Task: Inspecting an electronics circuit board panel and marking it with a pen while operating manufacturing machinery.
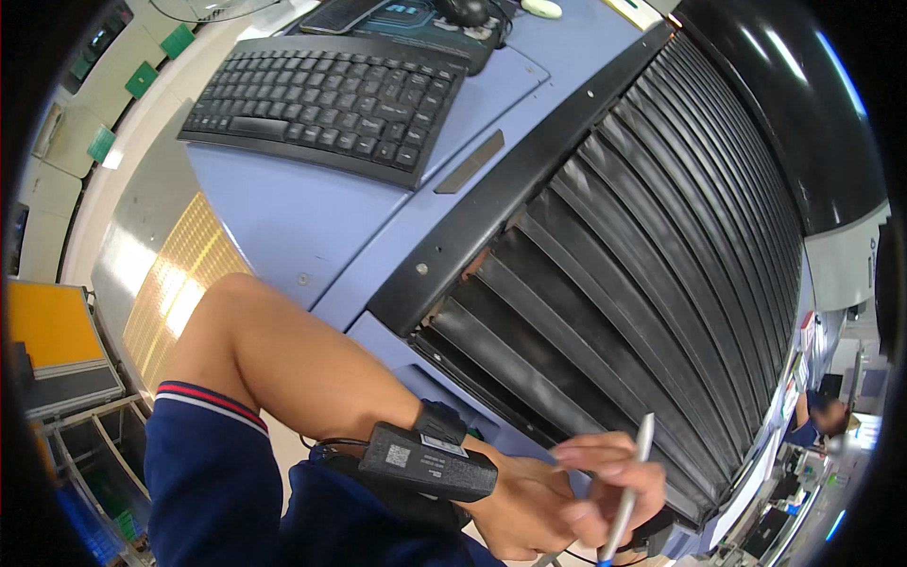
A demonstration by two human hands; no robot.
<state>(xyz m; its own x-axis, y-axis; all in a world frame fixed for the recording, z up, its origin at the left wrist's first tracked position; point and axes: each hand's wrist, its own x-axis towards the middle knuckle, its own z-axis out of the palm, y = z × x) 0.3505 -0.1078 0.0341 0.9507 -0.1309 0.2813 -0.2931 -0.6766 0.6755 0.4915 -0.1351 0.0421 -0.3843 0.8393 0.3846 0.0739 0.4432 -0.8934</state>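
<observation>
My left hand (pixel 518 503) is at the lower middle, its back toward me and its fingers curled under. What those fingers hold, if anything, is hidden. A black device (pixel 427 463) is strapped on my left wrist. Right beside it, overlapping its knuckles, my right hand (pixel 616 477) is closed on a slim white pen (pixel 644 439). The pen is tilted, one end pointing up and away, with a bit of blue showing at the lower end. Both hands are in front of a black ribbed bellows cover (pixel 605 312) on a machine.
A black keyboard (pixel 326 109) lies on the blue machine top (pixel 274 208), with a black mouse (pixel 463 11) on a pad behind it. A dark curved hood (pixel 803 113) rises at the far right. Crates (pixel 104 454) stand at lower left. Another person (pixel 817 420) is far right.
</observation>
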